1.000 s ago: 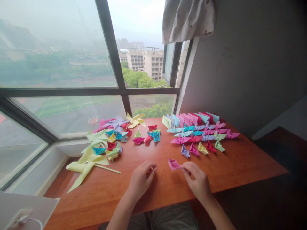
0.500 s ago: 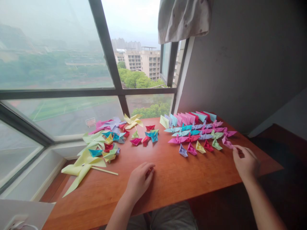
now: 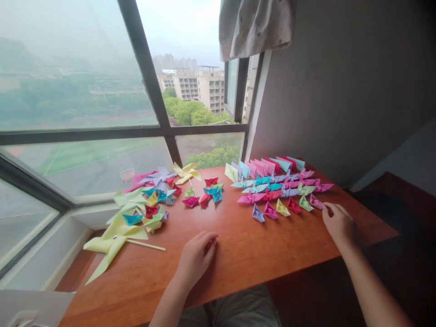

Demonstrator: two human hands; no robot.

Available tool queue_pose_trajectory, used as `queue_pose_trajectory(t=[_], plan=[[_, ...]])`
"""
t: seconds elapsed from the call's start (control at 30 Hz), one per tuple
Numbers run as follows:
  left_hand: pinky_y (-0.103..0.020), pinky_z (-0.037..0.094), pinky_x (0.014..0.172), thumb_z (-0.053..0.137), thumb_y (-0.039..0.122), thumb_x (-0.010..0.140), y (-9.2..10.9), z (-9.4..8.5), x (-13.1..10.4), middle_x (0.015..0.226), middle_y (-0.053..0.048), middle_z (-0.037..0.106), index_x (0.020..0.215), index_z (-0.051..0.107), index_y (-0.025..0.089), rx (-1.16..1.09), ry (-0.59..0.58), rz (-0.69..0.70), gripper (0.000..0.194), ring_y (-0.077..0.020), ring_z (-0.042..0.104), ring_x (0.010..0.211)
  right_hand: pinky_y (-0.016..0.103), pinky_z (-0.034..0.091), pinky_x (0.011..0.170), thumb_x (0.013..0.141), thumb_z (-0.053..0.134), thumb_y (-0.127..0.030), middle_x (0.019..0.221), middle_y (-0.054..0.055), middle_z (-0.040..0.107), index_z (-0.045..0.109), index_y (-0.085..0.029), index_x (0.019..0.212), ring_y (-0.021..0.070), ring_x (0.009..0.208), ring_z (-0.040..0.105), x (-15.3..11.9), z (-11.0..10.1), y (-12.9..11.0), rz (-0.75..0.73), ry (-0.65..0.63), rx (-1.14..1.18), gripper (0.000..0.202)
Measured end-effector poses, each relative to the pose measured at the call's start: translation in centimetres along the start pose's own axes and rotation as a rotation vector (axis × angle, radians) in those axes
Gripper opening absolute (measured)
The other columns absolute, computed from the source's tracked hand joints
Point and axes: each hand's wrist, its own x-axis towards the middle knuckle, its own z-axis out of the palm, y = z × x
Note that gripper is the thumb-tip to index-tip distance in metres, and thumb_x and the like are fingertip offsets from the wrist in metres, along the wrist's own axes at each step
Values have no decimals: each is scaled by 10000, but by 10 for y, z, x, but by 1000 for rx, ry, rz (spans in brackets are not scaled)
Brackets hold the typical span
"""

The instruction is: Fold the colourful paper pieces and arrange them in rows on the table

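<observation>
At the right end of a row of small paper boats, my right hand [image 3: 338, 222] pinches the near tip of a pink paper boat [image 3: 316, 201]. Just left of that boat sits a pale green boat [image 3: 305, 203], followed by a red boat [image 3: 294, 205], a yellow boat [image 3: 282, 207], a magenta boat [image 3: 270, 210] and a lilac boat [image 3: 258, 212]. My left hand [image 3: 198, 252] rests on the wooden table [image 3: 238, 254] with its fingers curled together; nothing shows in it. Nearest to it are a red boat [image 3: 205, 200] and a blue boat [image 3: 216, 194].
Behind the row lie several paper cranes [image 3: 250, 198] and upright folded papers [image 3: 231, 172]. Paper pinwheels [image 3: 114, 237] and a heap of boats [image 3: 152, 223] cover the table's left side. A window [image 3: 78, 168] borders the far left edge, beside a grey wall [image 3: 327, 100].
My right hand has moved left with the pink boat, which is now closer to the pale green one. The view has shifted slightly. My left hand has stayed in place on the table.
</observation>
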Motion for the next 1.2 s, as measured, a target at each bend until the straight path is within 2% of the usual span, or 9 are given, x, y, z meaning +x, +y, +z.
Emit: queue_pose_trajectory(t=[0.6,1.2], plan=[[-289,507,753,490,180,916,0,1,0,943,-43,722,1004,664,221,-6,-28,-18,199,-192,673,832,296,424,672,858,486,-315,935,96,695,700,-177,933,207,772,609,-2,7,8,-14,-22,-13,265],[-295,502,744,483,202,927,-1,1,0,928,-47,714,997,667,218,-3,-39,-27,197,-192,663,815,291,451,640,860,487,-283,846,100,677,690,-148,940,186,662,608,-1,3,-3,-60,51,16,256]])
